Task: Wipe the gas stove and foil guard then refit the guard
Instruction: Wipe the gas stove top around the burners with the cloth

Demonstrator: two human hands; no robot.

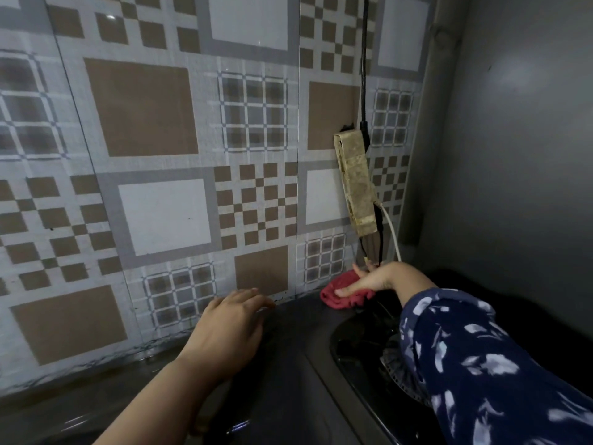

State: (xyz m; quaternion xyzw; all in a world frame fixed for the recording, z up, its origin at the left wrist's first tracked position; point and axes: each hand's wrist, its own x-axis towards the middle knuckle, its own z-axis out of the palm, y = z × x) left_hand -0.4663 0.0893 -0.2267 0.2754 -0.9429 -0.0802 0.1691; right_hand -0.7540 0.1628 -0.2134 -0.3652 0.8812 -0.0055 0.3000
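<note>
Black glass gas stove (359, 345): right, on dark surface (282, 380). Right hand (373, 279), fingers pressing crumpled red cloth (345, 293) at far corner. Left hand (231, 332), fingers relaxed, flat on surface beside patterned tile wall (160, 155).

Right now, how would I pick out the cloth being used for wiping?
Find the patterned tiled wall and follow its bottom edge right to the corner. There, beside the black stove, the right hand presses a crumpled cloth. It is the only red thing in view.
</note>
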